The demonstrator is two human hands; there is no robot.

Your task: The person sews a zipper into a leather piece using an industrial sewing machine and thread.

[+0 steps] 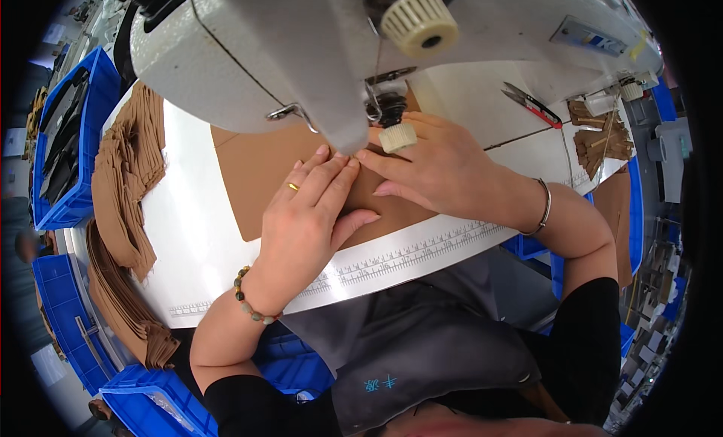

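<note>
A brown fabric panel [242,170] lies flat on the white table under the head of a sewing machine [260,38]. My left hand [305,204] rests on the panel with fingers stretched forward and thumb out to the side. Close against it, my right hand [444,166] also lies on the fabric, its fingers extended beside the needle area. The fingertips of both hands nearly meet just in front of the machine's grey needle housing [348,128]. That housing and the right hand hide the needle and presser foot.
Stacked brown pieces [124,188] sit at the table's left, with another stack [124,301] hanging over the edge. Red-handled thread snips [533,106] and small brown pieces [602,140] lie at the right. A printed ruler [407,258] runs along the front edge. Blue bins [90,128] surround the table.
</note>
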